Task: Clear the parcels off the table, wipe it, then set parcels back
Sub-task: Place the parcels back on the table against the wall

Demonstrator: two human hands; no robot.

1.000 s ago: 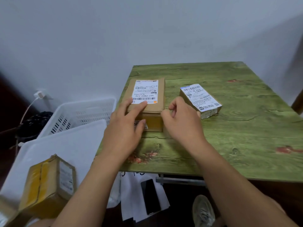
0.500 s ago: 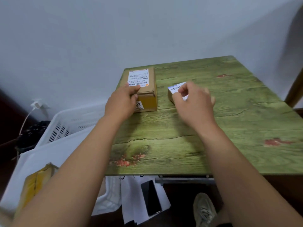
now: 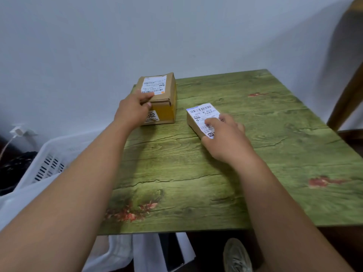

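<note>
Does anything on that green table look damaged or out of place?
Mostly the table itself: reddish patches show where its green surface looks worn. The small parcel lies askew to the edges.

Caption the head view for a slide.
Left hand grips the larger cardboard parcel; right hand holds the small labelled parcel on the green table.

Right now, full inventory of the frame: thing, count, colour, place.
cardboard parcel: 1, brown with white label, far-left table corner
small parcel: 1, brown with white label, table middle, right of the first
table: 1, green wood-grain with red marks
basket: 1, white slotted plastic, left of table
charger plug: 1, white, on wall at left
shoe: 1, grey, on floor under table edge
left hand: fingers on top, thumb on front of cardboard parcel
right hand: grip on small parcel
</note>
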